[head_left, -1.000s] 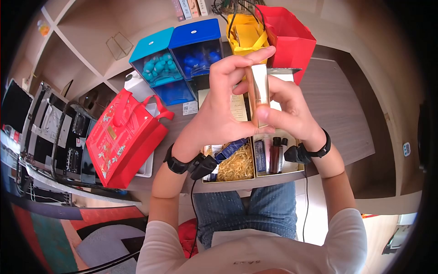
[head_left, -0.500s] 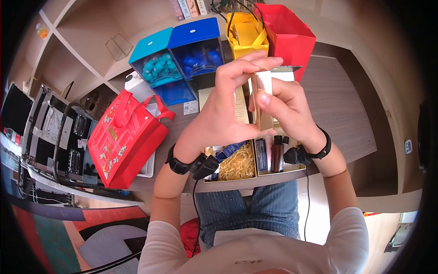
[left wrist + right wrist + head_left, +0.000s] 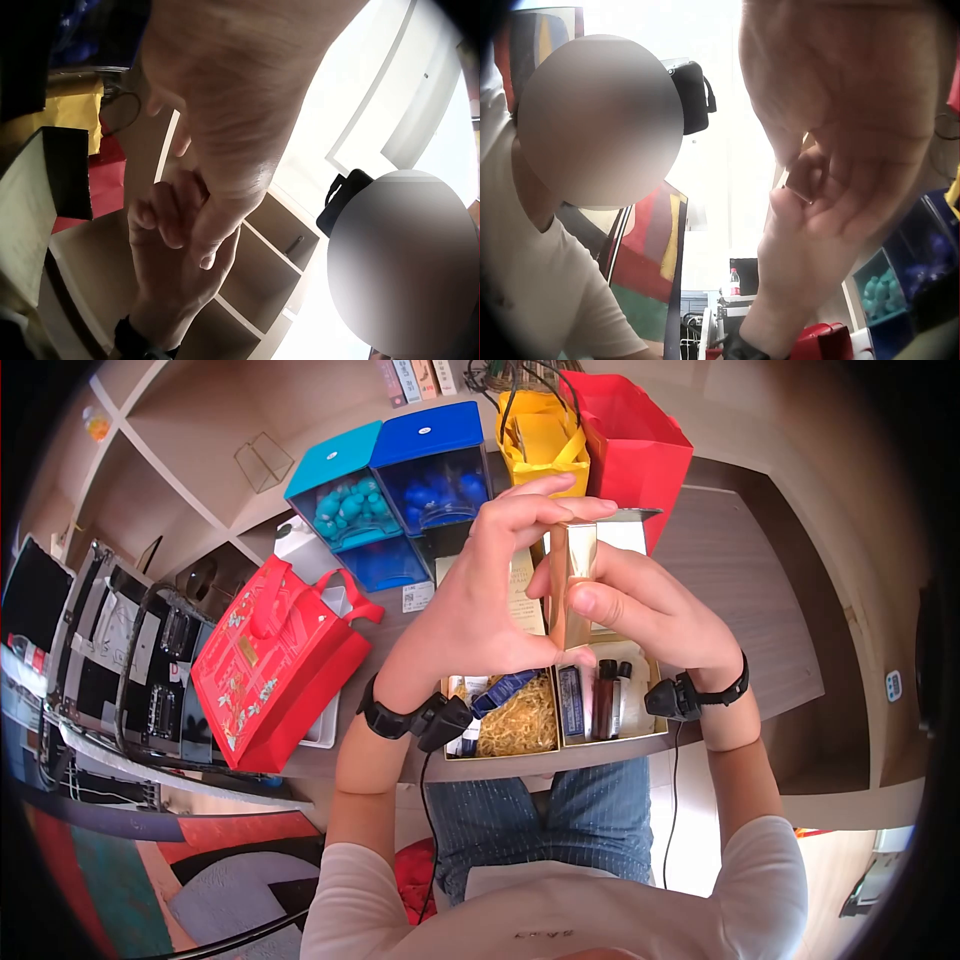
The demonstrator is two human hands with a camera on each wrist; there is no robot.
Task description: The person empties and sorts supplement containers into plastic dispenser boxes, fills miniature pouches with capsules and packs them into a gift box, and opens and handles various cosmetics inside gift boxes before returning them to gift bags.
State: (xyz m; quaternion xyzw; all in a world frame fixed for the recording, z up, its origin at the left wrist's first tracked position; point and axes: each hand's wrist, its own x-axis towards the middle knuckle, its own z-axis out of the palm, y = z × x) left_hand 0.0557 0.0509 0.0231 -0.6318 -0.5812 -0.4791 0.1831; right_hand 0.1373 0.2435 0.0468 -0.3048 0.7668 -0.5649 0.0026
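Observation:
Upright above the gift box, a slim shiny gold box (image 3: 574,555) is held between both hands. My left hand (image 3: 485,595) spans its height, with the fingers at the top end and the thumb at the bottom. From the other side my right hand (image 3: 660,610) pinches its middle, thumb on the near face and fingers behind. Little of the gold box shows in the wrist views, where the hands cover it. Beneath the hands lies the open gift box (image 3: 500,756), with straw filling (image 3: 520,722), a blue packet (image 3: 505,693) and dark bottles (image 3: 605,705).
A red gift bag (image 3: 275,670) stands on the left. Teal bin (image 3: 335,460) and blue bin (image 3: 428,435) sit behind, with a yellow bag (image 3: 540,445) and a plain red bag (image 3: 640,455) to their right. Grey tabletop (image 3: 745,590) extends right.
The gold box has turned and shifted slightly in the hands. My right hand has moved its grip, its wrist swinging to the right and its fingers straightening. The left hand keeps spanning the box.

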